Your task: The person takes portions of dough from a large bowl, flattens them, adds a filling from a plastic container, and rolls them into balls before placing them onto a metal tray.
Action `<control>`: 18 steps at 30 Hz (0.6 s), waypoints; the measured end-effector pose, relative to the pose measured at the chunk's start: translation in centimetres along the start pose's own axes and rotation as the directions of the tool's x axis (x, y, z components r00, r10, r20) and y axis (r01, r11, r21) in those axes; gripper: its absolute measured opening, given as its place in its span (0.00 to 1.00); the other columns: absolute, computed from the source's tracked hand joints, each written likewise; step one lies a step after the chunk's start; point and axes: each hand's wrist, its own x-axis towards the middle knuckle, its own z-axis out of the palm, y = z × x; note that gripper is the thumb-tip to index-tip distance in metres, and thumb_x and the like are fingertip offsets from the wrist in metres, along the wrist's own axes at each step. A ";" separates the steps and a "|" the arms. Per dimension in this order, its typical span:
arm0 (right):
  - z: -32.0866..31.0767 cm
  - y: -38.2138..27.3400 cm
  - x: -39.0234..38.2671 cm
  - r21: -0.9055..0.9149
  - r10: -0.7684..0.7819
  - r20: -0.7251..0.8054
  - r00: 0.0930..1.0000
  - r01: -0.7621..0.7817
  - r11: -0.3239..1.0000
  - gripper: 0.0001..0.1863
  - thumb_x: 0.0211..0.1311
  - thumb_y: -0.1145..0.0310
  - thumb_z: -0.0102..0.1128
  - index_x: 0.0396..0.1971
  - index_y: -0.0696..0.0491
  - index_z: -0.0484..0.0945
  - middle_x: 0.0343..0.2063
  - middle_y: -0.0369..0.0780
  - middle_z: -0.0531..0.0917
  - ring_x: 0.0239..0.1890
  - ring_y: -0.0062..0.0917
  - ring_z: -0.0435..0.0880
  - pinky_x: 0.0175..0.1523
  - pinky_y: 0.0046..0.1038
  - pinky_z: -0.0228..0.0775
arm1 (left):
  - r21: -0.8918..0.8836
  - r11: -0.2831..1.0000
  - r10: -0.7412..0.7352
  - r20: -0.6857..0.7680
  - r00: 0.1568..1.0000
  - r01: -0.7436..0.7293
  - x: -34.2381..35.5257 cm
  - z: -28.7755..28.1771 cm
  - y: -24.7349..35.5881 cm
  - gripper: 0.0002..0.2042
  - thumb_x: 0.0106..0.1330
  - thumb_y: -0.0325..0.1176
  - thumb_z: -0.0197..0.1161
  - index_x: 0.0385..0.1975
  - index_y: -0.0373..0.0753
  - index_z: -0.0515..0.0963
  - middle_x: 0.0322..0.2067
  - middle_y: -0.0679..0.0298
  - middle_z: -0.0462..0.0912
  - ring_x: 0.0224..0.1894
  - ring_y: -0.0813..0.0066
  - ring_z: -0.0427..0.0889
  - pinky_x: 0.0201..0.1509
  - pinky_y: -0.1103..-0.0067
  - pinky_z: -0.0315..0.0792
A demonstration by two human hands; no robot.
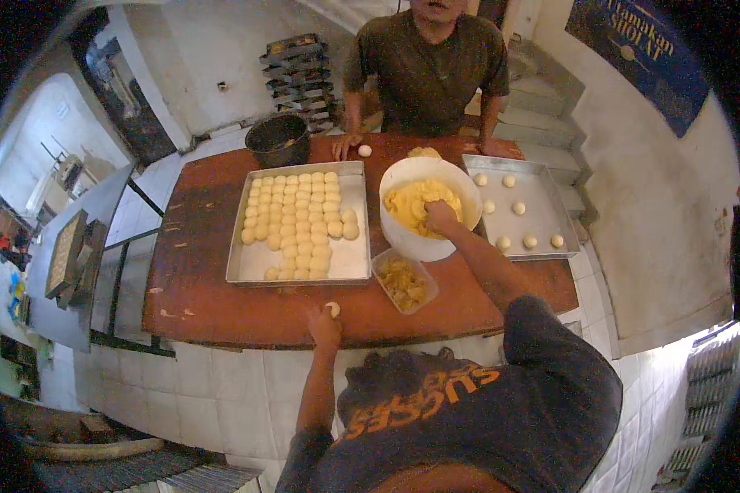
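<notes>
At the table's near edge my left hand (326,327) is closed round a small pale dough ball (333,309). My right hand (441,218) reaches into a white tub (426,243) of soft yellow filling (401,200). Its fingers are bent down into the filling, and what they grip is hidden. Left of the tub, a metal tray (355,267) holds many yellowish dough balls (300,214) packed in rows. Between tub and near edge stands a clear plastic container (406,283) with yellow-brown pieces.
On the right a second metal tray (543,197) carries several spaced dough balls. A black bucket (278,141) stands at the table's far left. Across the red-brown table (193,271) a co-worker (427,74) stands, one hand beside a lone dough ball (364,151).
</notes>
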 end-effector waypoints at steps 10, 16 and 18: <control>-1.0 -0.2 0.0 0.092 0.078 0.000 0.997 -0.077 0.993 0.09 0.35 0.70 0.54 0.22 0.55 0.76 0.23 0.49 0.77 0.31 0.41 0.76 0.38 0.39 0.69 | -0.019 0.999 0.047 0.135 0.990 -0.045 -0.7 0.4 0.9 0.12 0.42 0.34 0.62 0.26 0.36 0.74 0.31 0.54 0.73 0.36 0.57 0.70 0.42 0.68 0.65; -1.1 0.2 0.0 0.088 0.110 -0.022 0.994 -0.107 0.990 0.09 0.35 0.69 0.54 0.21 0.55 0.76 0.21 0.48 0.77 0.28 0.41 0.77 0.36 0.39 0.69 | -0.079 0.995 0.078 0.143 0.987 -0.067 -0.4 0.5 1.3 0.13 0.41 0.33 0.63 0.27 0.36 0.74 0.31 0.55 0.72 0.37 0.57 0.70 0.43 0.68 0.65; -1.3 -0.3 -0.3 0.082 0.097 -0.061 0.993 -0.092 0.992 0.09 0.35 0.68 0.55 0.21 0.55 0.76 0.21 0.48 0.77 0.27 0.41 0.77 0.36 0.39 0.69 | -0.141 0.983 0.130 0.103 0.986 -0.115 -0.7 1.2 0.5 0.13 0.41 0.34 0.62 0.27 0.36 0.74 0.30 0.55 0.72 0.36 0.57 0.71 0.42 0.67 0.65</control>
